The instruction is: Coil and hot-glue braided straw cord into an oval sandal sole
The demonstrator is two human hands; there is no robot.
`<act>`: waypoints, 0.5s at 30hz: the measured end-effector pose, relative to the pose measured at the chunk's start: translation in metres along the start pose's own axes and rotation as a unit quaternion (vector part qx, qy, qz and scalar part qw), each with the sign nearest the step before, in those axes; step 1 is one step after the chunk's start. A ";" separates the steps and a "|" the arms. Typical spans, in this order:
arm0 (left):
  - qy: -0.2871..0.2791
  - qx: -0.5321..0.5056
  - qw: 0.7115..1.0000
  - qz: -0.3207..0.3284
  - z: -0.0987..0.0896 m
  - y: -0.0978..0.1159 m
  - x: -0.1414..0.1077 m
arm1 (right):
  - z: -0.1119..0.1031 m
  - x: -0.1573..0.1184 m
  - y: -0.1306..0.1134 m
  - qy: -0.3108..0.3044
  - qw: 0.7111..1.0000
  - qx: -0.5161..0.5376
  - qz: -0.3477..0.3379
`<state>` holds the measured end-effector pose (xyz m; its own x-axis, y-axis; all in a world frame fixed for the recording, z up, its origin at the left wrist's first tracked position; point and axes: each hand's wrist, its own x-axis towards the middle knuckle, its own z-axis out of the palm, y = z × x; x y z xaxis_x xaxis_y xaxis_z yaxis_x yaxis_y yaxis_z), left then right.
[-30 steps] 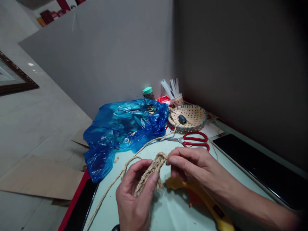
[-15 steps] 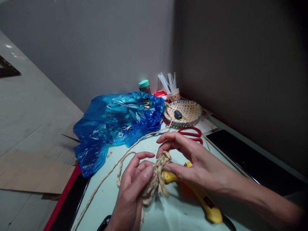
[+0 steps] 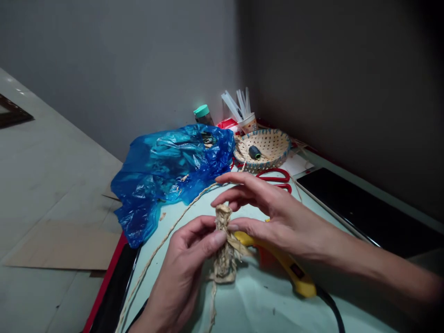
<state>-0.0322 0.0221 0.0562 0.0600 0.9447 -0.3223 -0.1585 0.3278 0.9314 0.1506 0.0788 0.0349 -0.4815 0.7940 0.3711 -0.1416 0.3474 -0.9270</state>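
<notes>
My left hand point(image 3: 190, 263) pinches a small bundle of braided, straw-coloured plant fibre point(image 3: 225, 259) between thumb and fingers. At its right side, the thumb of my right hand point(image 3: 263, 208) touches the bundle, while the other fingers arch over its top, apart from one another. Loose strips stick out to the right, and a thin twisted strand hangs from the lower end. Behind the hands lies a yellow glue gun point(image 3: 294, 273) with a black cord, its front partly hidden by the right hand. A long twisted cord point(image 3: 163, 238) runs along the table's left side.
A crumpled blue plastic bag point(image 3: 173, 162) lies at the back left. Beside it sits a woven basket point(image 3: 274, 143) holding a dark thread spool point(image 3: 254, 152). Red-handled scissors point(image 3: 277, 175), a paper cup point(image 3: 249, 124) of glue sticks and a green-capped jar point(image 3: 202, 112) stand near the wall.
The bundle has turned from a slant to nearly upright, and its loose strips now point right. My right hand has shifted slightly left and up. The camera view has tilted a little.
</notes>
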 end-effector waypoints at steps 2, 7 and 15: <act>0.005 -0.051 0.998 -0.021 0.005 0.001 0.000 | 0.001 -0.002 -0.001 0.039 0.998 -0.045 -0.021; 0.030 -0.142 0.989 -0.013 0.011 0.002 0.004 | 0.004 -0.007 -0.007 0.045 0.968 -0.224 -0.102; 0.047 -0.186 0.981 0.012 0.002 -0.002 0.009 | 0.012 -0.013 0.006 -0.016 0.951 -0.277 -0.136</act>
<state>-0.0290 0.0303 0.0518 -0.0360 0.9428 -0.3315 -0.5088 0.2682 0.8180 0.1457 0.0649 0.0242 -0.5188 0.6254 0.5829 0.2091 0.7539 -0.6228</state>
